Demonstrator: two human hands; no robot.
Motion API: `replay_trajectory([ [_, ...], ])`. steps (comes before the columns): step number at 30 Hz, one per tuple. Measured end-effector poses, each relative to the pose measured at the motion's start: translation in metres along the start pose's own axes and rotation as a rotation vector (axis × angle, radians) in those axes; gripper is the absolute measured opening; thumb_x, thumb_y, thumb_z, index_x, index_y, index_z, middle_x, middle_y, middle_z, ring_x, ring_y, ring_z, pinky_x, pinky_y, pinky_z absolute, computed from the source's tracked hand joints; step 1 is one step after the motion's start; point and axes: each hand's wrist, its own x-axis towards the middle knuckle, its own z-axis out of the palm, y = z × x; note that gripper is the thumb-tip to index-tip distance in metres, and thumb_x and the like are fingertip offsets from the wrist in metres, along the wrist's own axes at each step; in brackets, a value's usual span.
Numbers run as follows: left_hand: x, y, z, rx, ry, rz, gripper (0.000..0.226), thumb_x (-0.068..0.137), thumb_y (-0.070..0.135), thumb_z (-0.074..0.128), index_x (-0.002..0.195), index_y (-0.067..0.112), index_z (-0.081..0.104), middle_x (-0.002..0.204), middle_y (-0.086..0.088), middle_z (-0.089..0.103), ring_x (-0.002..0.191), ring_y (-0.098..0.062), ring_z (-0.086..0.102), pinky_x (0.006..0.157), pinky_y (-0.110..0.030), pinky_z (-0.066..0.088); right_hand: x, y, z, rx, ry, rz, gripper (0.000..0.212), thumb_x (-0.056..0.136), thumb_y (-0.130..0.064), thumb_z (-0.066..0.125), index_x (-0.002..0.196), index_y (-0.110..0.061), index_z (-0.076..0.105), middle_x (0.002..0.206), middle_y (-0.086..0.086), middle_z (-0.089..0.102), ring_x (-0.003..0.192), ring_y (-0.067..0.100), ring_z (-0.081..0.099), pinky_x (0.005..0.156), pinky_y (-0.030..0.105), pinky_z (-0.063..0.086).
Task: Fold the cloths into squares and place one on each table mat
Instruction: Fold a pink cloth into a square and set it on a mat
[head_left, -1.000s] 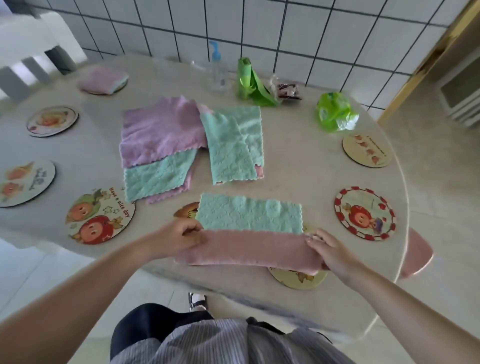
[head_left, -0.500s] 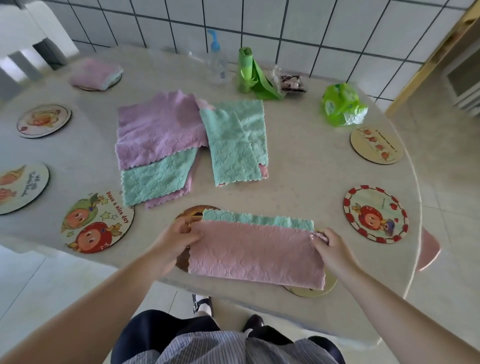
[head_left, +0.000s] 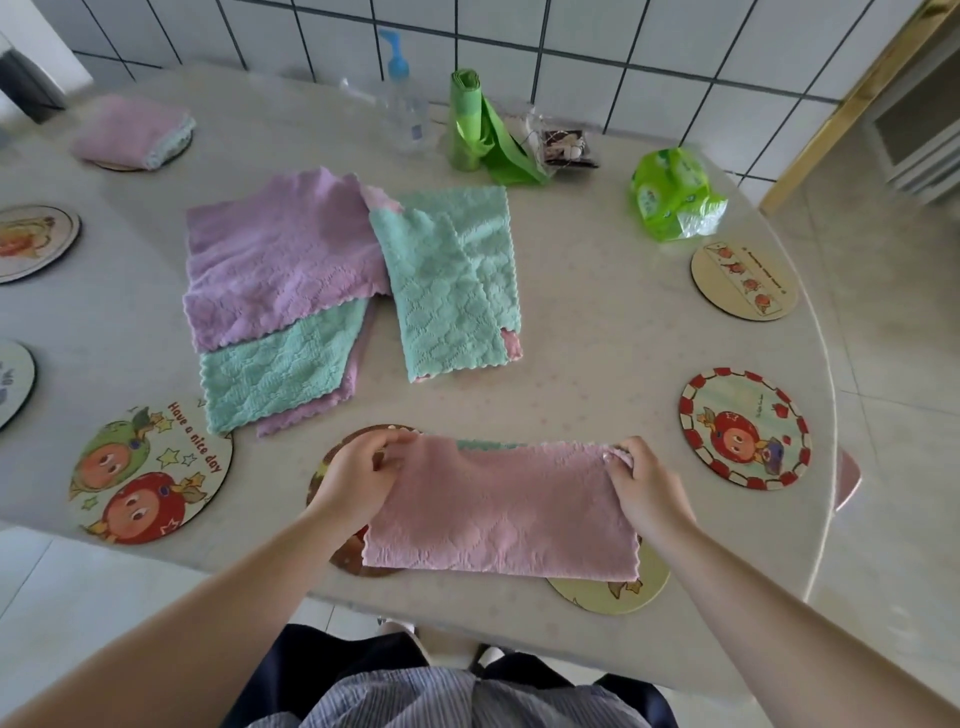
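While both hands' grips (head_left: 358, 480) (head_left: 647, 491) pinch the pink cloth (head_left: 501, 512), a pale round table (head_left: 597, 338) meets a tiled wall (head_left: 649, 41).

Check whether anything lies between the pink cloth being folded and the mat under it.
Nothing visible does. The pink cloth, pinched by the left hand and right hand, already lies over two mats at the table's near edge.

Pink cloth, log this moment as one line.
pink cloth: folded in half | left hand, right hand: pinching far corners | over mat

Two mats (head_left: 358, 558) mostly under cloth (head_left: 501, 512)
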Motion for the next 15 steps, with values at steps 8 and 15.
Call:
replay_trajectory([
  [8,-0.0035,-0.0037,0.0051,0.055,0.070,0.023,0.034,0.083,0.000,0.055,0.108,0.021,0.064,0.106,0.004,0.061,0.096,-0.014,0.054,0.085,-0.022,0.036,-0.0056,0.0081,0.0044,0.098,0.074,0.012,0.018,0.097,-0.027,0.039,0.106,-0.016,0.052,0.085,-0.004,0.059,0.077,0.014,0.055,0.058,0.027,0.040],
  [15,-0.0090,0.0000,-0.0035,-0.079,-0.034,-0.048,0.050,0.085,0.005,0.056,0.129,0.028,0.049,0.127,0.013,0.049,0.116,-0.011,0.051,0.100,-0.034,0.042,0.0000,0.0097,0.0014,0.173,0.006,0.047,0.022,0.091,-0.029,0.054,0.110,-0.024,0.044,0.091,-0.008,0.057,0.080,0.013,0.058,0.064,0.029,0.043],
])
